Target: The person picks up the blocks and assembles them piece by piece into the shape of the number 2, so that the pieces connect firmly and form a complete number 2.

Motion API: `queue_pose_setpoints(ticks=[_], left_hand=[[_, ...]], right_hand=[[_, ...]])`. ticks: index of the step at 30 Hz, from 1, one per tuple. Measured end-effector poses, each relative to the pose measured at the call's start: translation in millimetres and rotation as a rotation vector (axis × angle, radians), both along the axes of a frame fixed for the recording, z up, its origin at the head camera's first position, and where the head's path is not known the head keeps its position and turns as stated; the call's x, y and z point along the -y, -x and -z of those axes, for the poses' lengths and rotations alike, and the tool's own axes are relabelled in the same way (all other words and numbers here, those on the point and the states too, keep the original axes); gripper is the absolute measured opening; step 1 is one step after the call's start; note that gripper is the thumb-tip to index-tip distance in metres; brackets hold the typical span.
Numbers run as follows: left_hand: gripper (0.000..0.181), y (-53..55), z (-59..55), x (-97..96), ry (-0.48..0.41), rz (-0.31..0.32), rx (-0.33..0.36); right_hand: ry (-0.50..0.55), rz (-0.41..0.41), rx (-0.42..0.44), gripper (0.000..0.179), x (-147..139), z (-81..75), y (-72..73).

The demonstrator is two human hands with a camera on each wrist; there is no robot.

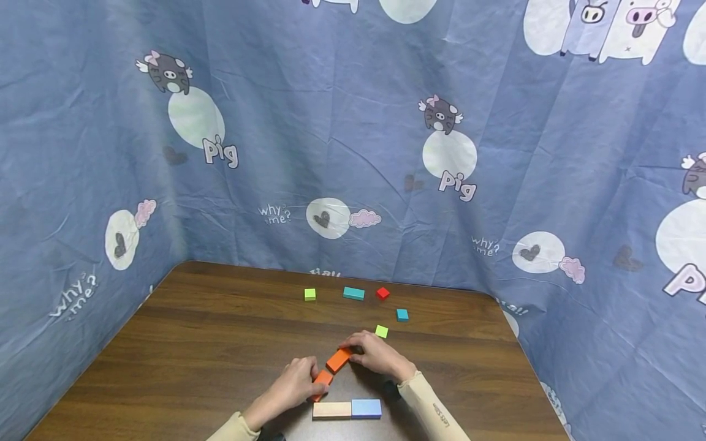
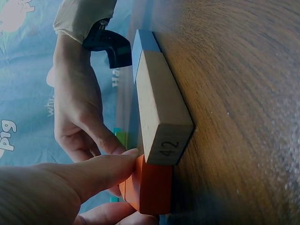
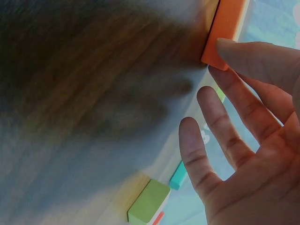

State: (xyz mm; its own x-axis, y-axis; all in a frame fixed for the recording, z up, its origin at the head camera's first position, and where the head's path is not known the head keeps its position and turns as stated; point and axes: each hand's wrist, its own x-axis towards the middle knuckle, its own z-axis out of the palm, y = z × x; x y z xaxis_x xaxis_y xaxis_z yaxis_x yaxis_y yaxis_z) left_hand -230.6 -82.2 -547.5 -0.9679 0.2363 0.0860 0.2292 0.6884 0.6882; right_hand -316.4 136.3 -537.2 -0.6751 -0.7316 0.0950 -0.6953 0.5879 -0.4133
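Two orange blocks lie end to end at a slant on the brown table. My left hand pinches the nearer orange block between thumb and fingers; in the left wrist view this orange block sits at the numbered end of the plain wood block. With thumb and forefinger my right hand pinches the farther orange block, its other fingers spread in the right wrist view. Just in front of me, the plain wood block and a blue block stand end to end in a row.
Beyond my right hand lies a lime green block, with a small teal block past it. Farther back are another green block, a longer teal block and a red block. A blue printed curtain hangs behind the table.
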Motion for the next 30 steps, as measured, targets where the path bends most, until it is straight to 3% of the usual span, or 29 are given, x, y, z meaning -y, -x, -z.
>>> queue_pose_setpoints(ticks=[10, 30], left_hand=[[0.033, 0.4, -0.8, 0.0, -0.001, -0.005, 0.023], [0.032, -0.4, 0.7, -0.6, -0.013, 0.012, -0.029]], right_hand=[[-0.001, -0.016, -0.013, 0.033, 6.5, 0.2, -1.6], [-0.012, -0.015, -0.016, 0.035, 12.0, -0.3, -2.9]])
